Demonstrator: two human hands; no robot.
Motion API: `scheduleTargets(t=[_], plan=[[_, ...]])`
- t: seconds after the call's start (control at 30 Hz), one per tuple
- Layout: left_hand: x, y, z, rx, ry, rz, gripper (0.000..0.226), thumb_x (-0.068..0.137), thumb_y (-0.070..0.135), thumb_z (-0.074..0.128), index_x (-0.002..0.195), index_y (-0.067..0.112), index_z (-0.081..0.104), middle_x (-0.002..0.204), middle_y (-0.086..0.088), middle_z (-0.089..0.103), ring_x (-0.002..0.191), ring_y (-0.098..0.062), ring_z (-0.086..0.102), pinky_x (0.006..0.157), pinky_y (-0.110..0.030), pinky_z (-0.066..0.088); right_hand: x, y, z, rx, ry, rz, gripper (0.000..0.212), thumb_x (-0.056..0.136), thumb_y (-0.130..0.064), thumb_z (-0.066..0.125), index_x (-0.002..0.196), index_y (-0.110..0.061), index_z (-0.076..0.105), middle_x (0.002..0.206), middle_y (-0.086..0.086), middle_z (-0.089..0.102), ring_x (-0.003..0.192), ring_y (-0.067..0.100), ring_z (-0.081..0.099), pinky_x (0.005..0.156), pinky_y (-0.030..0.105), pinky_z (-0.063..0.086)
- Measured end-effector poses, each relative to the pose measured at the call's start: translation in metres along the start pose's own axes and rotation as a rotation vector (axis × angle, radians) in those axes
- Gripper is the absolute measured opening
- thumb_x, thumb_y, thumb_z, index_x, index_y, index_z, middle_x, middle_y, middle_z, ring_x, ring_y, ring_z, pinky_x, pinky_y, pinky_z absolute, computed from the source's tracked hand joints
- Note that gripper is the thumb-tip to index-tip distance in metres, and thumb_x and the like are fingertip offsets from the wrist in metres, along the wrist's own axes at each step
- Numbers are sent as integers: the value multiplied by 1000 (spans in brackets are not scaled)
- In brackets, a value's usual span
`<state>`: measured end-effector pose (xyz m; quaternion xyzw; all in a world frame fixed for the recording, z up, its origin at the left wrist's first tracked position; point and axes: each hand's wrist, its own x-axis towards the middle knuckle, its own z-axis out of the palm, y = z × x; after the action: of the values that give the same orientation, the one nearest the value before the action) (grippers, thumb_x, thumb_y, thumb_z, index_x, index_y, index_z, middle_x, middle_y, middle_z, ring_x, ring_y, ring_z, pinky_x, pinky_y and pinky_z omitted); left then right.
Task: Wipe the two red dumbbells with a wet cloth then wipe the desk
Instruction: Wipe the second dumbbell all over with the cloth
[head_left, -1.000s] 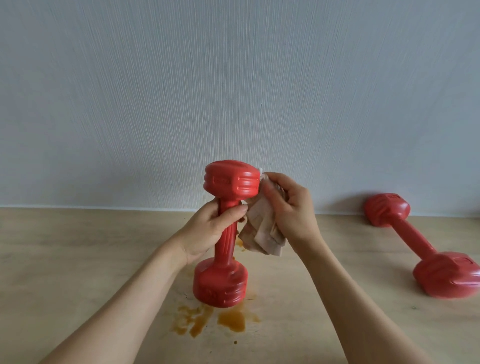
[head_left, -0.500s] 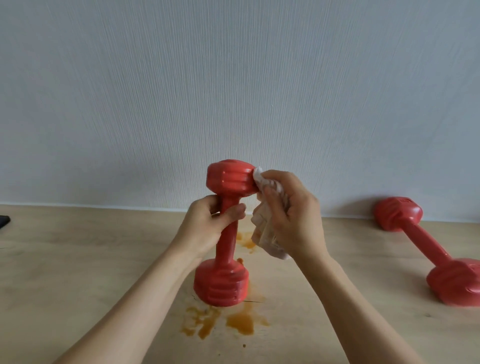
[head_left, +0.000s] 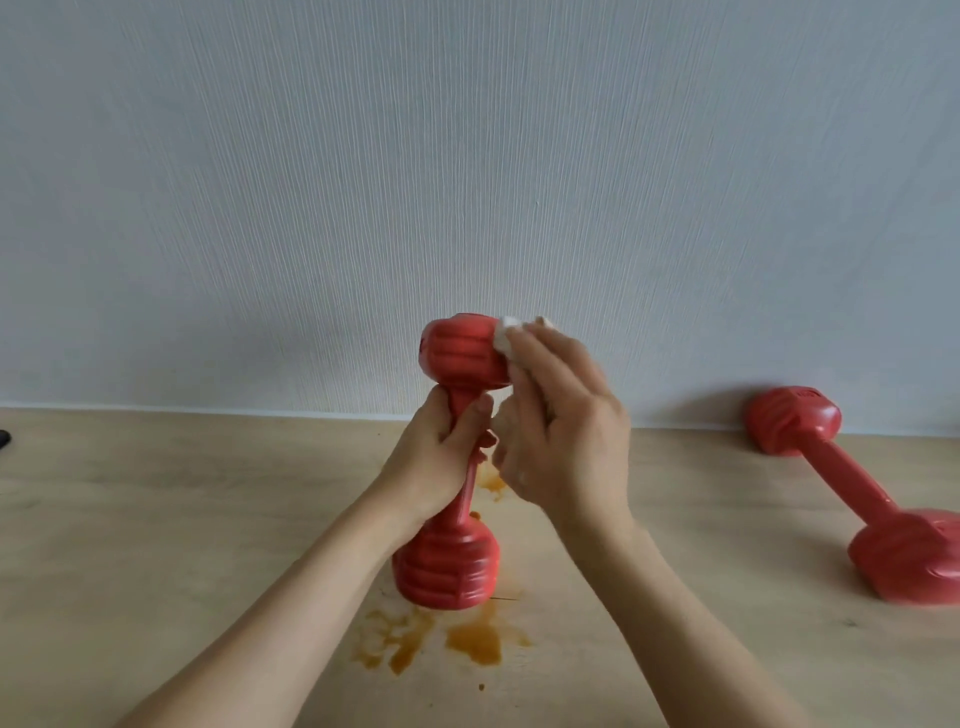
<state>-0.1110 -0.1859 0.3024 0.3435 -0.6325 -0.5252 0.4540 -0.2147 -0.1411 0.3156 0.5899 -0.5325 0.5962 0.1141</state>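
Left hand (head_left: 441, 457) wrapped round handle of upright red dumbbell (head_left: 457, 467), fingers + thumb clamped on shaft; bottom head at desk (head_left: 156, 519), over brown spill (head_left: 467, 642) (contact w/ desk not clear). Right hand (head_left: 561, 421) presses white cloth (head_left: 506, 332) against top head, fingers together over cloth, mostly hiding it. Second red dumbbell (head_left: 852, 499) lies on its side, far right, near wall (head_left: 467, 156), well apart from hands.
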Motion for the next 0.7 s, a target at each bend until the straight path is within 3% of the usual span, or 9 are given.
scheduleTargets(t=[0.1,0.17,0.27,0.33,0.47,0.57,0.7], plan=[[-1,3,-1,-60,4,-19,9,97,17,44,91,14,50,64,0,56,53,-8,55,50,-20,46,-8,-1,8,-121,-84,-174,37,90,-10,46,125,-8,59,135,10,53,115,32,53,97,31,42],[-3,1,-4,-66,1,-2,9,97,17,45,90,14,50,65,1,56,55,-5,56,53,-19,46,-5,7,8,-128,-124,-195,41,87,-9,47,127,-8,58,137,10,51,116,33,53,98,28,41],[-5,-2,-7,-92,-22,-21,8,96,17,46,92,12,51,69,2,54,59,-2,54,56,-19,45,-1,9,3,-14,-181,-35,49,82,-21,43,127,-7,57,137,9,51,123,26,51,101,15,33],[-5,-2,-7,-109,-26,-36,8,96,18,47,94,11,51,69,2,53,58,-3,53,55,-18,45,-1,7,1,33,-175,30,54,82,-30,39,125,-4,58,133,10,55,124,23,51,101,15,34],[-2,-1,-6,-81,4,-33,8,96,20,48,94,13,51,74,0,55,61,-2,56,57,-18,46,-1,-1,1,-122,-75,-72,34,86,-15,48,114,-9,66,119,8,62,102,27,64,77,29,52],[-1,-3,-5,-46,-2,-29,10,96,22,47,96,13,51,78,-2,59,66,-6,58,61,-21,47,1,-8,1,-272,-60,-138,32,85,-14,47,111,-16,65,112,8,62,84,31,64,55,34,52],[-2,-3,-4,-8,-17,-23,7,95,22,49,92,16,51,76,4,58,63,0,58,62,-20,47,6,-6,-6,-185,-135,-37,41,87,-28,33,113,-18,62,111,2,56,83,28,58,58,39,51]])
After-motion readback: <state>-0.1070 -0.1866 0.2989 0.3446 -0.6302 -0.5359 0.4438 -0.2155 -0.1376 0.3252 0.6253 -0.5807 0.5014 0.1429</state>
